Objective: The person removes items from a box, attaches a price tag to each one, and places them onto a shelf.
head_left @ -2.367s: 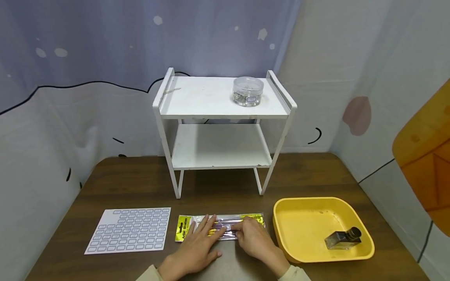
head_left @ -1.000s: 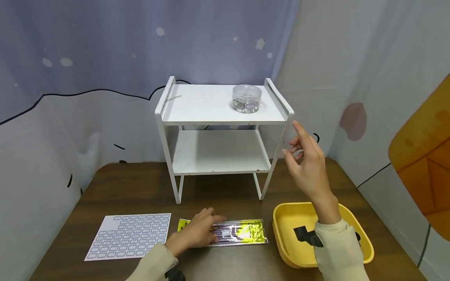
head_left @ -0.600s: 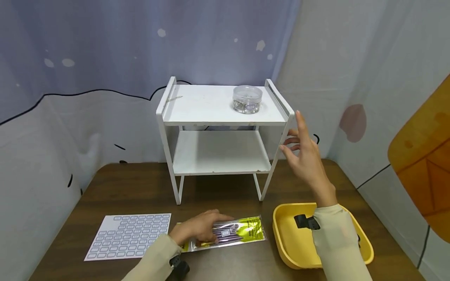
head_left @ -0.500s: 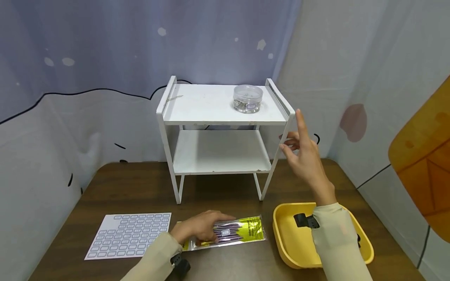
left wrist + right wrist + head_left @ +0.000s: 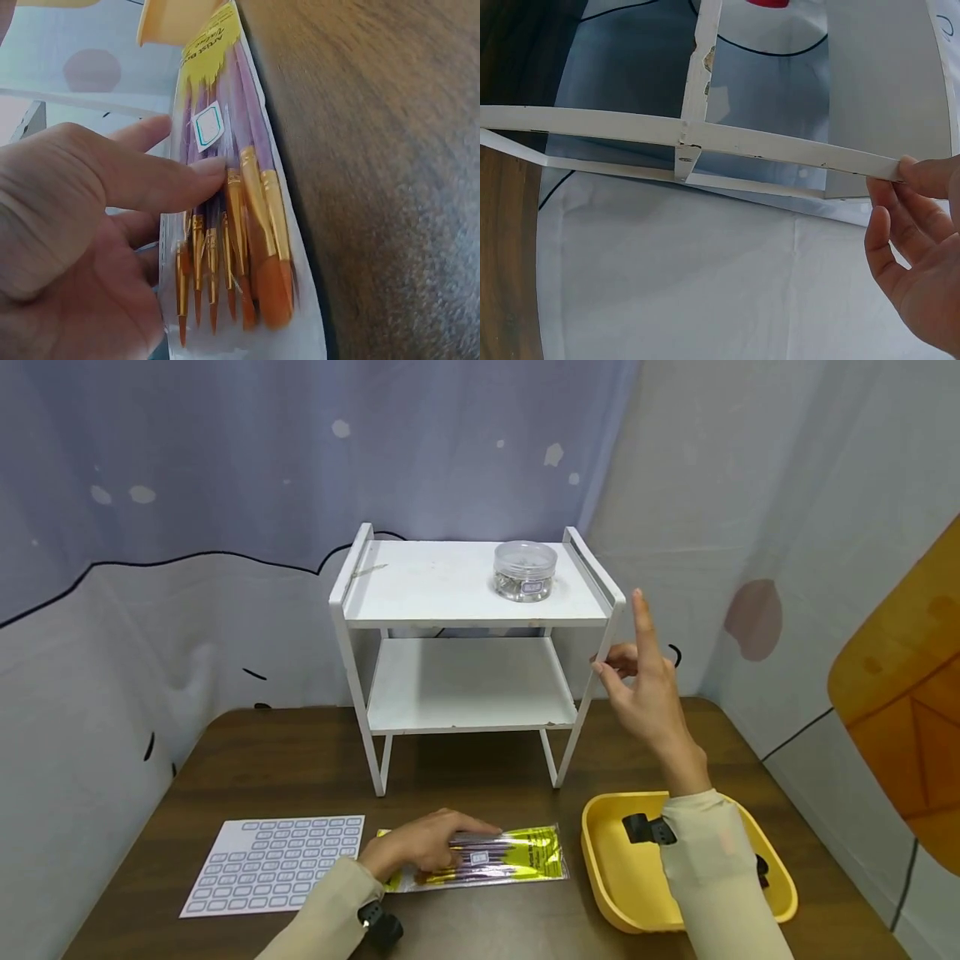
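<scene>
A clear packet of paintbrushes (image 5: 537, 853) with a yellow card lies near the front of the table. My left hand (image 5: 422, 845) grips its left part; in the left wrist view the thumb (image 5: 169, 184) lies over the packet and other fingers pass behind it. A small white label (image 5: 208, 126) is on the plastic. At the white two-tier shelf (image 5: 442, 585), my right hand (image 5: 647, 693) pinches the front right leg (image 5: 795, 148) between thumb and fingers, index finger pointing up. A clear round jar (image 5: 524, 572) with a label stands on the top tier.
At the left lies a sheet of blue-edged labels (image 5: 281, 865). The yellow tray (image 5: 600, 868) is at the right under my right forearm. A black cap (image 5: 762, 868) shows inside it; its bottle is mostly hidden. Curtains hang behind the table.
My right hand has left the packet's label and gone up to the shelf leg, where its fingers have closed in. My left hand has gone from lying flat on the packet to gripping it.
</scene>
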Demonstrator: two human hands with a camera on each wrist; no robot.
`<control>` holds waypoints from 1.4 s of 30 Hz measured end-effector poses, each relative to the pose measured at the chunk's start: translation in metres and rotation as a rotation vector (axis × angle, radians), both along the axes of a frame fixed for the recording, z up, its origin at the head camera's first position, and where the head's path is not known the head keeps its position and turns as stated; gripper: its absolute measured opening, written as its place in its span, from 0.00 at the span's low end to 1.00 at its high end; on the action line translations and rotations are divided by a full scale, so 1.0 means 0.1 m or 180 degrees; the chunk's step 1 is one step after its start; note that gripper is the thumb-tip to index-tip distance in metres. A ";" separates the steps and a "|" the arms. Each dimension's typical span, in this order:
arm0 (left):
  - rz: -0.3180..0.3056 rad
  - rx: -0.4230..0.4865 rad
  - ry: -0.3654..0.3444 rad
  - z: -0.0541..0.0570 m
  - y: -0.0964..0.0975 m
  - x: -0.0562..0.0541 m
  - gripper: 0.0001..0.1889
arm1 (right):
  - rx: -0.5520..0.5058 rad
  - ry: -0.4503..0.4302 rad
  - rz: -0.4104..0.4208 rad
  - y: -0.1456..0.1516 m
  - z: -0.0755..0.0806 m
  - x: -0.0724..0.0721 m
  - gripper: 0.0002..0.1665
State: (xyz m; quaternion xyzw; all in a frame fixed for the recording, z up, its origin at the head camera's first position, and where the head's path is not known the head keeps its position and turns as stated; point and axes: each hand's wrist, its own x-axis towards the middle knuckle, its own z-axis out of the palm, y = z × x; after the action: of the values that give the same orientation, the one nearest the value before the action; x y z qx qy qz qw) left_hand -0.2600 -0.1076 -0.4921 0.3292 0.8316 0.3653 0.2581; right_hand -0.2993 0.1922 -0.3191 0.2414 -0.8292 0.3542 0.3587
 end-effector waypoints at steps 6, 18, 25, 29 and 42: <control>-0.0006 0.0057 0.0063 0.03 -0.04 -0.01 0.36 | -0.0030 -0.0072 -0.0024 -0.02 0.02 0.01 0.54; -0.0232 0.0236 0.0180 0.36 -0.24 0.01 0.34 | 0.0011 0.0003 -0.0065 -0.01 0.00 0.01 0.54; -0.0527 0.0213 0.0406 0.82 -0.38 0.07 0.34 | 0.0086 -0.0100 -0.0003 0.01 0.01 0.02 0.57; -0.0569 0.0188 0.0396 1.17 -0.44 0.11 0.35 | 0.0126 -0.0109 0.0021 0.03 0.02 0.02 0.57; -0.0768 -0.0177 0.0852 2.61 -0.46 0.03 0.34 | 0.0147 -0.0153 0.0004 0.05 0.03 0.01 0.56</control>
State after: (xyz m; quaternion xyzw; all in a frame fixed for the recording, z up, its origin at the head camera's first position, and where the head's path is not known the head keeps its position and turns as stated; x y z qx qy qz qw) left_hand -0.2575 -0.1539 -0.2310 0.4651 0.8228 0.2613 0.1961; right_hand -0.2987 0.1967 -0.3163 0.2416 -0.8454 0.3409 0.3328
